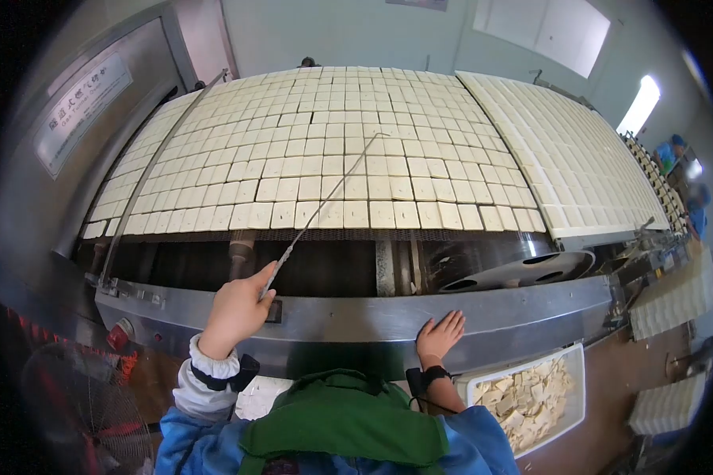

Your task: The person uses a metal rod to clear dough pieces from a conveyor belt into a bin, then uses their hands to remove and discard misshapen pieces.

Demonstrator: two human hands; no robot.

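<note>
My left hand grips the near end of a long, thin metal rod, fingers wrapped round it and the index finger laid along it. The rod reaches forward over rows of pale square dough pieces. Its bent tip lies over the middle rows. These pieces cover a wire mesh conveyor belt in close lines, with small dark gaps in places. My right hand rests, fingers outstretched, on the steel side rail of the machine and holds nothing.
A white bin of broken pale pieces stands below right. A ribbed pale panel continues the line at right, with stacked white trays beyond. The oven housing rises at left; a fan stands lower left. People in blue are far right.
</note>
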